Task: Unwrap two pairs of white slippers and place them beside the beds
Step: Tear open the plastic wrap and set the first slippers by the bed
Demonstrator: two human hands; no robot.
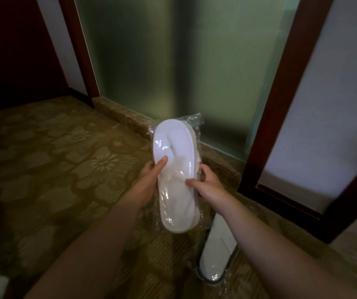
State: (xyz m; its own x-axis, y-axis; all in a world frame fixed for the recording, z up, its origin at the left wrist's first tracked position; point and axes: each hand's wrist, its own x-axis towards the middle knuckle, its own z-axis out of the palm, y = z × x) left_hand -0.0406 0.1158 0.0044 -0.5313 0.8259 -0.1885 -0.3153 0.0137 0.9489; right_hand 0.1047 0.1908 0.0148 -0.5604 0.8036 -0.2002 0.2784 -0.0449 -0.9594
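White slippers (174, 147); olive floral carpet (54, 169)

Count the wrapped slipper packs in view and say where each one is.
2. One wrapped pack is held up in both hands, left hand and right hand. The other pack lies on the carpet below it. More may be out of frame.

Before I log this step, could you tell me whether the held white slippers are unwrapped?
Still wrapped: clear crinkled plastic covers the white fabric slippers gripped by both hands.
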